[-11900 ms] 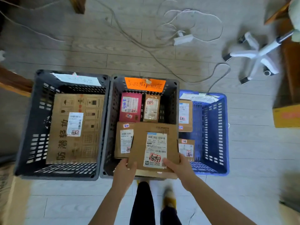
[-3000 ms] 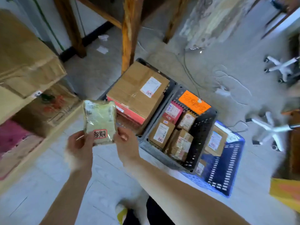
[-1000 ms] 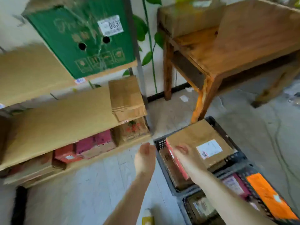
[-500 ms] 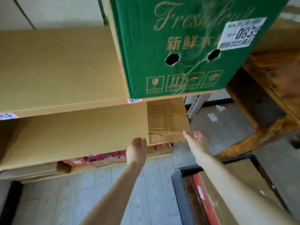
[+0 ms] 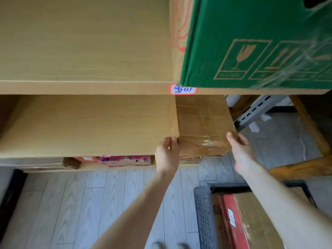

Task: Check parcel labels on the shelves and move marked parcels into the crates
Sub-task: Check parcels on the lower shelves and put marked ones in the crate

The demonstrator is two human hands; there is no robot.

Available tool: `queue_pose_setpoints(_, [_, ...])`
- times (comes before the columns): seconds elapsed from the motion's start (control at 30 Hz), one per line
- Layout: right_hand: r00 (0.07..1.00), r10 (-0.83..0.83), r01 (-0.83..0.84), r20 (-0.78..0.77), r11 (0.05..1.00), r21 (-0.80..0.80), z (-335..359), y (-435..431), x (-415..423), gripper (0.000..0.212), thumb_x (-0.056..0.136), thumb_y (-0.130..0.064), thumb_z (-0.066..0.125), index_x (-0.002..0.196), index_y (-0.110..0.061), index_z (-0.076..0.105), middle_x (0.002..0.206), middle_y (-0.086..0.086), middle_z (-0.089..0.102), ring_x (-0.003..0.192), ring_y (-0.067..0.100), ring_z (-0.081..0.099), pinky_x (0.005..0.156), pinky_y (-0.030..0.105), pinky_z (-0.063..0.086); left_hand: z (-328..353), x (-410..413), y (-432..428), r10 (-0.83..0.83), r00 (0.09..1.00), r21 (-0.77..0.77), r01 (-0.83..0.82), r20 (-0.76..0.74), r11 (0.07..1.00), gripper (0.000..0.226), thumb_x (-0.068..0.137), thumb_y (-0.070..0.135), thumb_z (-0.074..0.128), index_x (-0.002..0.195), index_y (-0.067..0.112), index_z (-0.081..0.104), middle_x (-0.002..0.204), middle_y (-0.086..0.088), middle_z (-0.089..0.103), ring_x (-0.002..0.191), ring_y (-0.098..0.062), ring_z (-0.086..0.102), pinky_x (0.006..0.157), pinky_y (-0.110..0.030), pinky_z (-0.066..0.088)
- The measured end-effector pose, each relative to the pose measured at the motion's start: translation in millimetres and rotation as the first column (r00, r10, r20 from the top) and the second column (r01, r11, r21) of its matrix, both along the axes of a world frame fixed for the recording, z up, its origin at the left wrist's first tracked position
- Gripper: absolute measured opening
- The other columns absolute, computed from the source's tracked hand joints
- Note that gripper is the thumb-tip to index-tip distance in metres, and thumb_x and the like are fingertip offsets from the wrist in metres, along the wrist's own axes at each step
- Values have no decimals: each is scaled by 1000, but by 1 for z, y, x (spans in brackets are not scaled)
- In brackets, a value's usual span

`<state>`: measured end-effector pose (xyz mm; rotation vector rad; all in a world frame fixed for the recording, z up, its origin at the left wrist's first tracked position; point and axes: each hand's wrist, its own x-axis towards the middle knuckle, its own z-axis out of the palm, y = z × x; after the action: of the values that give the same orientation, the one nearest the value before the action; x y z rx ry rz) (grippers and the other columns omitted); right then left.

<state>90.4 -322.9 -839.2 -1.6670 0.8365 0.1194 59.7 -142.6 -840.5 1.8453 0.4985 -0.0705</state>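
Nearest me, below my right forearm, the dark crate [image 5: 204,218] holds a large brown carton with a red edge [image 5: 251,223] and a small label; it fills what I see of the crate. Ahead of that, both my hands are on the taped brown parcel [image 5: 203,123] at the right end of the middle shelf [image 5: 86,123]. My left hand [image 5: 168,155] presses flat against the parcel's left front corner, fingers spread rather than curled. My right hand [image 5: 240,151] lies open along its right side, thumb on the top edge. I am bracing it between two palms, not clenching it, and it sits on the board. No label shows on the faces I can see.

Under my left hand, on the lowest shelf, pink and red boxes [image 5: 124,159] lie in a row. Above my hands, the upper shelf edge carries a small handwritten tag [image 5: 183,89], and farther up stands the big green fruit box [image 5: 251,42].

Half a second ago my hands were only nearing this parcel, short of touching it; now both are in contact. Three seconds ago I held a small padded packet, which is gone from my hands.
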Motion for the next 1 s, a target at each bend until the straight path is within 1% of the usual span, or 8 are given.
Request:
queue_pose_setpoints(0.13, [999,-30,35,-25,972,232,7,14,-21,35,90,-30,57,124,-26,51,123,0,57,113,21,53,98,32,41,16,-23,29,117,993,-143,-111,32,984,17,87,35,60,96,21,65,105,-6,65,97,-15,59,79,-22,43])
queue_pose_setpoints(0.27, [996,19,21,-83,890,456,12,36,-44,39,92,-28,52,129,-17,48,118,7,60,110,27,56,97,36,40,40,-44,65,173,948,-352,-263,-267,898,59,81,48,63,130,20,47,117,8,56,105,-6,53,92,-31,38])
queue_pose_setpoints(0.4, [959,272,-218,-72,880,423,20,64,-54,37,95,-31,47,127,-14,49,122,6,61,113,22,56,99,36,39,52,-56,85,93,949,-667,-279,-300,691,43,78,52,62,109,22,63,115,0,66,104,-18,61,87,-41,50])
queue_pose_setpoints(0.53, [885,458,-465,77,877,120,48,94,-51,27,94,-33,49,118,-23,57,99,-14,63,94,5,58,80,17,40,63,-60,89,215,942,-588,-330,-258,738,19,90,36,55,89,18,63,91,1,65,86,-14,61,88,-43,51])
queue_pose_setpoints(0.67, [830,531,-558,173,788,259,71,115,-54,18,85,-50,57,85,-33,64,85,-21,71,87,-3,64,81,20,48,69,-70,75,206,973,-430,-232,-107,872,23,91,41,51,80,23,62,72,15,65,72,1,60,77,-26,50])
queue_pose_setpoints(0.83, [964,240,-258,110,765,590,60,103,-49,20,91,-33,50,104,-22,61,113,1,68,110,17,60,101,40,43,72,-82,67,214,975,-337,-182,61,924,22,96,33,44,83,29,61,76,17,65,74,7,58,65,-10,43])
queue_pose_setpoints(0.9, [978,198,-181,57,692,699,52,91,-50,37,95,-39,36,116,-18,58,122,10,64,116,23,57,103,43,41,60,-83,77,279,957,-178,-261,79,949,13,92,23,55,101,24,64,92,14,67,89,6,59,75,-12,42])
queue_pose_setpoints(1.0, [983,175,-150,49,634,759,43,80,-59,46,96,-42,30,118,-18,62,122,12,64,120,27,55,108,48,36,46,-83,84,299,950,-165,-311,-93,936,52,85,33,63,131,14,46,116,4,55,112,-10,52,91,-22,40])
